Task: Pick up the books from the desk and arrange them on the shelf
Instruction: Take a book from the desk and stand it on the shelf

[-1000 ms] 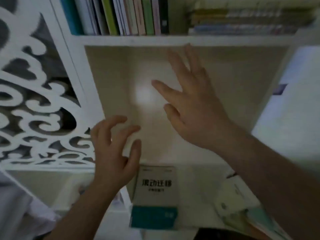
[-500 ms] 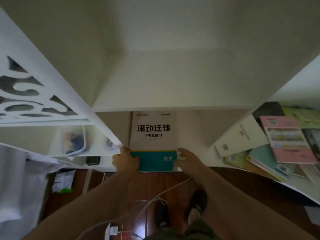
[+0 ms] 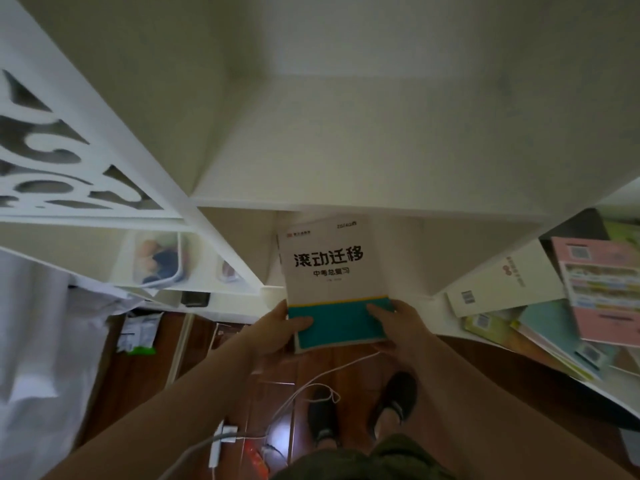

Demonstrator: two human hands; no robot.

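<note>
Both my hands — left hand (image 3: 277, 329), right hand (image 3: 398, 323) — now grip the white-and-teal book (image 3: 332, 271), fingers curled around its near edge, drawing it off the counter (image 3: 429, 303) — shelf (image 3: 346, 150) next

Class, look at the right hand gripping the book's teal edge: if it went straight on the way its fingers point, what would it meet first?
The right hand points up-left across the book; it would likely meet the left hand first.
</note>
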